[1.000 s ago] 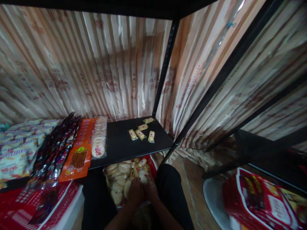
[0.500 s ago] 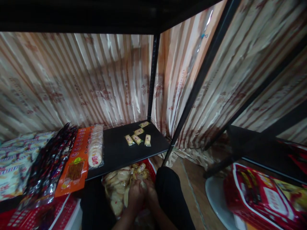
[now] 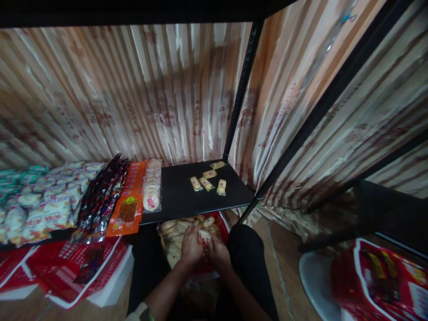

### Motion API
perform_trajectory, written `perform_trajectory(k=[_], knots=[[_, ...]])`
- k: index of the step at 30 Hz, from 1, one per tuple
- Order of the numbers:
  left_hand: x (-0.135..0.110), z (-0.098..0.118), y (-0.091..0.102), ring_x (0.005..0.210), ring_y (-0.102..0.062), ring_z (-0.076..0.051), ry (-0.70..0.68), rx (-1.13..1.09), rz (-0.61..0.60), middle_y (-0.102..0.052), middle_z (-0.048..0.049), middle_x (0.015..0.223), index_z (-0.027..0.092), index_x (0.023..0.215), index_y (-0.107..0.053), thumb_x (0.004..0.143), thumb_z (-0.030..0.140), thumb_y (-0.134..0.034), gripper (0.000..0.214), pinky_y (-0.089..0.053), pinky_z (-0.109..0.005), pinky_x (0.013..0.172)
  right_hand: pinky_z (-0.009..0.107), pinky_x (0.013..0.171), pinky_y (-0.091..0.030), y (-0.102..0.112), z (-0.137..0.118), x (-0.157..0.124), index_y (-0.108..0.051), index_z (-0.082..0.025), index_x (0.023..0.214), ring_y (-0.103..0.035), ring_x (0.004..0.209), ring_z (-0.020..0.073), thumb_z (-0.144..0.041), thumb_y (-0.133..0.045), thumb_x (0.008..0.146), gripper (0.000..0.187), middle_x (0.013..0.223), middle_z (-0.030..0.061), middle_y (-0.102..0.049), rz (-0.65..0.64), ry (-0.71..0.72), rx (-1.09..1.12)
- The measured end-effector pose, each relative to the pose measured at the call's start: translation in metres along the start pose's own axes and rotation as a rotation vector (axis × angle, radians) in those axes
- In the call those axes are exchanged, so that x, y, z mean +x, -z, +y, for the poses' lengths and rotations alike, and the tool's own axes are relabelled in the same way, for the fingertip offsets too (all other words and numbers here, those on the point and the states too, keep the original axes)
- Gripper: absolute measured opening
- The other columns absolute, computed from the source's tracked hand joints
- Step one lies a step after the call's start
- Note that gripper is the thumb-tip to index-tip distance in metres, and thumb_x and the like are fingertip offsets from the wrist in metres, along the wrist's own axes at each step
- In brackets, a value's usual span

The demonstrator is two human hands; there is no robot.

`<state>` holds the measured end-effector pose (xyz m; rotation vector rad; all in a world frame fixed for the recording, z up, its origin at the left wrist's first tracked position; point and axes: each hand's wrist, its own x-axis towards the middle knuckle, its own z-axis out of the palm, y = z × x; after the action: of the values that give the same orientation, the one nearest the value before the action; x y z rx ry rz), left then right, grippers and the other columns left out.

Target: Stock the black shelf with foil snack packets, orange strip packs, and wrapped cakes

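Note:
Just above a red basket [image 3: 224, 221], my left hand [image 3: 192, 245] and my right hand [image 3: 217, 253] close together around a small white packet with a red mark [image 3: 204, 235]. The fingers of both hands are curled against it; its exact contents are not clear. Inside the basket, a clear bag of pale round crackers [image 3: 174, 229] lies to the left of my hands, with small wrapped snacks [image 3: 209, 221] behind them. On the black shelf [image 3: 177, 196] beyond, several small yellow wrapped snacks [image 3: 206, 183] lie loosely.
Along the shelf's left stand a sleeve of white round crackers [image 3: 152, 191], orange packets [image 3: 129, 209], dark packets [image 3: 100, 200] and white packets [image 3: 56, 209]. Red baskets [image 3: 76, 272] sit below. A black post [image 3: 284, 156] rises right; another filled red basket [image 3: 384, 281] stands beyond.
The view has swung left and downward, so the shelf appears farther right and higher. My hands have come up slightly, and the white packet between them now shows clearly.

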<state>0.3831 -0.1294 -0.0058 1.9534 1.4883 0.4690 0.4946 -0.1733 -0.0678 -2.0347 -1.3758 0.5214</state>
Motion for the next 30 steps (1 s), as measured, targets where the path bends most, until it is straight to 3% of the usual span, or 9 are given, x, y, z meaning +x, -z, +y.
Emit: perform_trajectory(k=[6,12,16,20,24,30], knots=[[-0.005,-0.001,0.026,0.105,-0.049,-0.017,0.035,0.041,0.01,-0.054,-0.0078,0.111,0.019,0.106,-0.06,0.077,0.016,-0.041,0.034,-0.037,-0.025,0.094,0.029,0.078,-0.046,0.02,-0.019,0.003,-0.061,-0.015,0.108,-0.064,0.09,0.022,-0.037,-0.027,0.086,0.046,0.098,0.0117,-0.069,-0.195,0.021,-0.041],[-0.001,-0.013,0.042,0.106,-0.047,-0.018,0.025,0.063,0.067,-0.058,-0.0039,0.106,0.022,0.1,-0.062,0.078,0.018,-0.047,0.027,-0.033,-0.027,0.097,0.027,0.073,-0.045,0.031,-0.037,0.012,-0.061,-0.019,0.109,-0.065,0.082,0.0203,-0.039,-0.031,0.085,0.043,0.092,0.0081,-0.071,-0.262,0.038,0.032],[0.005,-0.018,0.051,0.101,-0.053,-0.017,0.044,0.013,0.049,-0.063,-0.0035,0.1,0.021,0.095,-0.063,0.08,0.021,-0.047,0.022,-0.035,-0.027,0.094,0.027,0.071,-0.047,0.028,-0.038,0.018,-0.061,-0.019,0.107,-0.065,0.08,0.02,-0.045,-0.034,0.084,0.044,0.089,0.0067,-0.071,-0.258,0.032,0.218],[0.013,-0.02,0.053,0.089,-0.059,-0.015,0.173,-0.165,0.018,-0.067,-0.0024,0.091,0.02,0.09,-0.062,0.08,0.027,-0.049,0.017,-0.042,-0.024,0.081,0.03,0.076,-0.048,0.026,-0.041,0.026,-0.063,-0.017,0.103,-0.064,0.087,0.0219,-0.049,-0.041,0.08,0.045,0.096,0.0084,-0.07,-0.198,-0.001,0.403],[0.023,-0.022,0.048,0.075,-0.06,-0.013,0.239,-0.421,0.062,-0.067,0.0003,0.081,0.021,0.086,-0.058,0.079,0.026,-0.051,0.012,-0.045,-0.022,0.068,0.031,0.072,-0.05,0.03,-0.052,0.037,-0.065,-0.016,0.096,-0.064,0.084,0.0237,-0.056,-0.048,0.074,0.049,0.089,0.0093,-0.071,-0.176,-0.017,0.565],[0.037,-0.015,0.047,0.066,-0.059,-0.012,0.321,-0.852,0.104,-0.062,0.0004,0.08,0.02,0.097,-0.05,0.077,0.026,-0.052,0.021,-0.046,-0.021,0.054,0.03,0.069,-0.05,0.034,-0.07,0.056,-0.063,-0.016,0.096,-0.063,0.076,0.0216,-0.062,-0.05,0.071,0.054,0.091,0.0095,-0.07,-0.18,-0.093,0.694]])
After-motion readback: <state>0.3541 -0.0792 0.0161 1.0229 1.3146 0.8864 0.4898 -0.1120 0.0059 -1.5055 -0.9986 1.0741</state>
